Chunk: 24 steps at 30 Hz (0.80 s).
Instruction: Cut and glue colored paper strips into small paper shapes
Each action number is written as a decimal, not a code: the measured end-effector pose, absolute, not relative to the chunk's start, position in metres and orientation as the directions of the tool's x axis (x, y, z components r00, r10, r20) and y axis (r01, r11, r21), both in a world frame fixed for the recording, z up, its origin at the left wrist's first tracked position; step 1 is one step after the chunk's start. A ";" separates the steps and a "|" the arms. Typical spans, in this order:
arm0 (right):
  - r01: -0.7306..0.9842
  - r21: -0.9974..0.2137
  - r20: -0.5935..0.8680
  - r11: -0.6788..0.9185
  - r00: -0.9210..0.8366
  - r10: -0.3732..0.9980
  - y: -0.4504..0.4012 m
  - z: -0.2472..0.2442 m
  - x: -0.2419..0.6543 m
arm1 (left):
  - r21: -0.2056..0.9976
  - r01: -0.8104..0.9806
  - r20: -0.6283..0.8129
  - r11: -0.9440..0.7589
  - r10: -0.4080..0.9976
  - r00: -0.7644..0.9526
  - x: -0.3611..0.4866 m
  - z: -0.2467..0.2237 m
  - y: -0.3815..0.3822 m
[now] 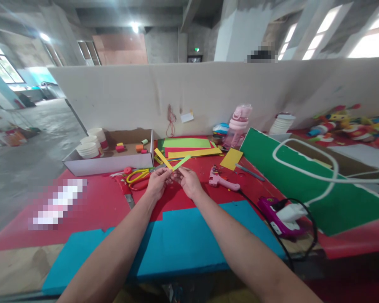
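Near the middle of the red table, my left hand pinches the lower end of a yellow paper strip. My right hand is closed on a light green paper strip. The strips meet between my fingertips and spread upward in a V. Just beyond them lie a long yellow strip and green paper sheets. Scissors with yellow handles are left of my left hand. A pink glue gun lies to the right of my right hand.
An open box with paper cups and small coloured rolls stands at the left. Blue boards lie in front. At the right are a purple power strip, a green board and cables. A pink bottle stands behind.
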State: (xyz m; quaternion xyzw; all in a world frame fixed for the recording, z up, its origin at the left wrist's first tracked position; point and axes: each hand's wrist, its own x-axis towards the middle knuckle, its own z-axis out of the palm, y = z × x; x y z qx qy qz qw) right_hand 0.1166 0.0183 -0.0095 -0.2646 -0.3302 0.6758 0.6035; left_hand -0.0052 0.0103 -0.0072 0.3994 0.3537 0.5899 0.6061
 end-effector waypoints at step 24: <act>-0.470 -0.882 0.028 0.032 0.015 0.999 0.019 -0.013 0.117 | 0.926 -0.373 0.063 -0.056 0.998 0.008 -0.001 -0.008 0.006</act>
